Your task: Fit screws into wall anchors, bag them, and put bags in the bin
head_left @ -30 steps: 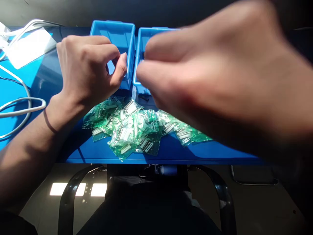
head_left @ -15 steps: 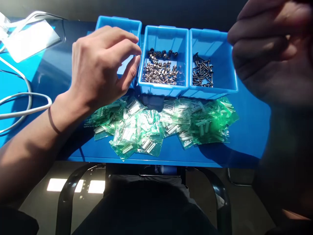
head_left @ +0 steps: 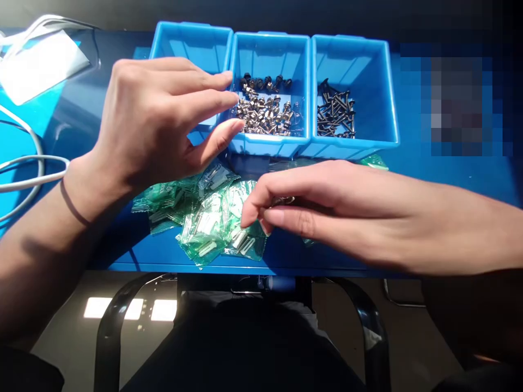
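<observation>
My left hand (head_left: 163,117) is raised at the front of the left blue bin (head_left: 192,41), its fingers and thumb apart with nothing seen between them. Its fingertips reach the near edge of the middle bin (head_left: 272,49), which holds silvery hex-head screws (head_left: 265,114). Palm down, my right hand (head_left: 335,212) is low over green clear-plastic packets (head_left: 204,226) with white plugs and screws inside. Its thumb and bent index finger are drawn together; what lies in them, if anything, is hidden. The hand and forearm cover the packets on the right.
The right bin (head_left: 368,81) holds dark pointed screws (head_left: 337,111). White cables (head_left: 35,179) and a white sheet (head_left: 44,68) lie at the left of the blue table (head_left: 143,264). Black chair arms (head_left: 108,332) stand below its front edge.
My right hand has come down from the upper right onto the packets. My left hand has shifted slightly left and its fingers have spread. The view has moved a little.
</observation>
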A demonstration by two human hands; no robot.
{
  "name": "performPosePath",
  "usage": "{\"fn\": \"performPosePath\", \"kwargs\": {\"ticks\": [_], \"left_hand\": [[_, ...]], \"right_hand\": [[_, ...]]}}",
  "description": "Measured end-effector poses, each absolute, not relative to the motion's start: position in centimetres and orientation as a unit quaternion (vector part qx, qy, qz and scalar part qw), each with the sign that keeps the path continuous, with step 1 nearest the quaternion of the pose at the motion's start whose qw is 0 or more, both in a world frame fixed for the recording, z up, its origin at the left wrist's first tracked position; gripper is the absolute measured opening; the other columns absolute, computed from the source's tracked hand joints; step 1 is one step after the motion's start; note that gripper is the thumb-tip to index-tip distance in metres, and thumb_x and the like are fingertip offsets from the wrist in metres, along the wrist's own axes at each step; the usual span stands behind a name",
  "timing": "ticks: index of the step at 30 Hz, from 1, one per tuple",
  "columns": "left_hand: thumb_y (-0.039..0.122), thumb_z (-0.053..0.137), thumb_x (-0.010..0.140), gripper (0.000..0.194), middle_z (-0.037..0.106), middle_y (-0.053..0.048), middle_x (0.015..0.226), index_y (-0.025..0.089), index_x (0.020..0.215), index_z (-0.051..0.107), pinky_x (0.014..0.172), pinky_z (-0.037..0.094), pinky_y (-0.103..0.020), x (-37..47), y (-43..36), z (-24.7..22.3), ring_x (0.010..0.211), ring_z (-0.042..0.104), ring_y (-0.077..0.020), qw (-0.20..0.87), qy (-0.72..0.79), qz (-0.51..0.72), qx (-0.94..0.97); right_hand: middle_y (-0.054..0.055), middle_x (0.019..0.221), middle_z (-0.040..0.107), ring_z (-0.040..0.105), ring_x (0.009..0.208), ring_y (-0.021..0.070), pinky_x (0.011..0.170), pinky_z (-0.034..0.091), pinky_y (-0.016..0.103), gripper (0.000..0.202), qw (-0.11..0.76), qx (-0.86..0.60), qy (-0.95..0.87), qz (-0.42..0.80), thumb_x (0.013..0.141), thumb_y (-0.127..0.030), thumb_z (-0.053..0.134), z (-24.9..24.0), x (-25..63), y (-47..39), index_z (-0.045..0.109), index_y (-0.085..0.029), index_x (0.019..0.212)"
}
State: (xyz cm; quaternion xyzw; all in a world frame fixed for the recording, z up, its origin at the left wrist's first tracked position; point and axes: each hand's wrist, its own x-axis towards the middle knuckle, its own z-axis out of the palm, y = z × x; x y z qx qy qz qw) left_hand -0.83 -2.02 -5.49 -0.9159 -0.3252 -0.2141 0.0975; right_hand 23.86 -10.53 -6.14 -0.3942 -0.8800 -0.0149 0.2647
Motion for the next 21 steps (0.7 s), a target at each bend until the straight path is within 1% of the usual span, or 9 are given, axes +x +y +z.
{"fn": "performPosePath", "kwargs": {"ticks": [2,4,7,9,11,13,15,18,21], "left_hand": [[0.046,0.062,0.096,0.045,0.069,-0.002,0.144,0.032,0.139,0.064,0.095,0.065,-0.059,-1.2,-1.8,-5.2,0.127,0.072,-0.0371,0.105,-0.314,-0.194,-0.924],[0.049,0.061,0.098,0.051,0.066,-0.002,0.148,0.034,0.146,0.057,0.097,0.065,-0.061,-1.6,-1.7,-4.8,0.13,0.07,-0.0378,0.112,-0.301,-0.169,-0.932],[0.05,0.056,0.101,0.054,0.065,-0.001,0.148,0.038,0.153,0.048,0.098,0.065,-0.06,-2.0,-1.8,-4.6,0.131,0.07,-0.037,0.122,-0.283,-0.148,-0.94],[0.049,0.055,0.102,0.053,0.068,0.001,0.144,0.04,0.153,0.047,0.095,0.066,-0.057,-2.1,-1.9,-4.5,0.127,0.072,-0.0354,0.13,-0.273,-0.153,-0.941],[0.048,0.056,0.102,0.051,0.07,0.003,0.14,0.041,0.152,0.047,0.093,0.067,-0.054,-2.1,-1.9,-4.6,0.124,0.073,-0.0339,0.138,-0.268,-0.159,-0.94],[0.046,0.058,0.102,0.051,0.07,0.003,0.14,0.04,0.152,0.048,0.092,0.067,-0.053,-2.1,-1.9,-4.7,0.124,0.073,-0.033,0.141,-0.268,-0.158,-0.94],[0.046,0.059,0.101,0.051,0.07,0.003,0.14,0.039,0.15,0.049,0.091,0.067,-0.052,-2.0,-2.0,-4.8,0.123,0.074,-0.0328,0.146,-0.263,-0.16,-0.94],[0.043,0.061,0.1,0.046,0.071,0.001,0.136,0.032,0.145,0.055,0.086,0.068,-0.051,-1.8,-2.1,-4.9,0.118,0.075,-0.0341,0.159,-0.254,-0.169,-0.939],[0.034,0.062,0.099,0.04,0.073,-0.003,0.131,0.025,0.137,0.061,0.083,0.067,-0.049,-1.5,-2.2,-5.0,0.115,0.075,-0.0347,0.167,-0.25,-0.182,-0.936]], "right_hand": [[0.006,0.091,0.072,0.062,0.106,0.0221,0.083,0.051,0.038,0.056,0.213,-0.343,-0.915,0.005,0.103,-0.037,0.028,-6.2,23.9,-9.9,0.081,-0.019,0.094],[0.008,0.102,0.071,0.06,0.109,0.0222,0.088,0.051,0.039,0.053,0.166,-0.301,-0.939,0.02,0.107,-0.035,0.029,-5.8,24.1,-8.8,0.078,-0.017,0.103],[0.01,0.113,0.067,0.057,0.11,0.0208,0.09,0.052,0.038,0.051,0.117,-0.279,-0.953,0.013,0.111,-0.024,0.023,-5.0,24.0,-7.6,0.072,-0.013,0.118],[0.011,0.115,0.065,0.057,0.11,0.0202,0.088,0.052,0.036,0.055,0.082,-0.286,-0.955,-0.007,0.111,-0.015,0.015,-4.8,23.6,-7.4,0.068,-0.01,0.124],[0.011,0.11,0.065,0.058,0.109,0.0203,0.086,0.052,0.035,0.055,0.051,-0.279,-0.958,-0.038,0.11,-0.011,0.013,-4.8,23.3,-7.4,0.067,-0.009,0.121],[0.01,0.101,0.066,0.06,0.102,0.0199,0.081,0.051,0.034,0.049,0.055,-0.248,-0.964,-0.072,0.11,-0.009,0.019,-5.0,23.2,-7.5,0.068,-0.01,0.106],[0.008,0.093,0.066,0.062,0.094,0.0191,0.076,0.051,0.033,0.04,0.087,-0.205,-0.969,-0.111,0.108,-0.009,0.029,-5.4,23.3,-7.6,0.067,-0.011,0.097],[0.007,0.095,0.07,0.065,0.089,0.0199,0.073,0.053,0.036,0.029,0.13,-0.163,-0.966,-0.153,0.107,-0.011,0.04,-6.0,23.9,-7.4,0.069,-0.011,0.102],[0.006,0.096,0.074,0.068,0.088,0.0202,0.072,0.054,0.037,0.024,0.173,-0.158,-0.957,-0.173,0.106,-0.014,0.049,-6.3,24.3,-7.4,0.072,-0.011,0.105]]}}
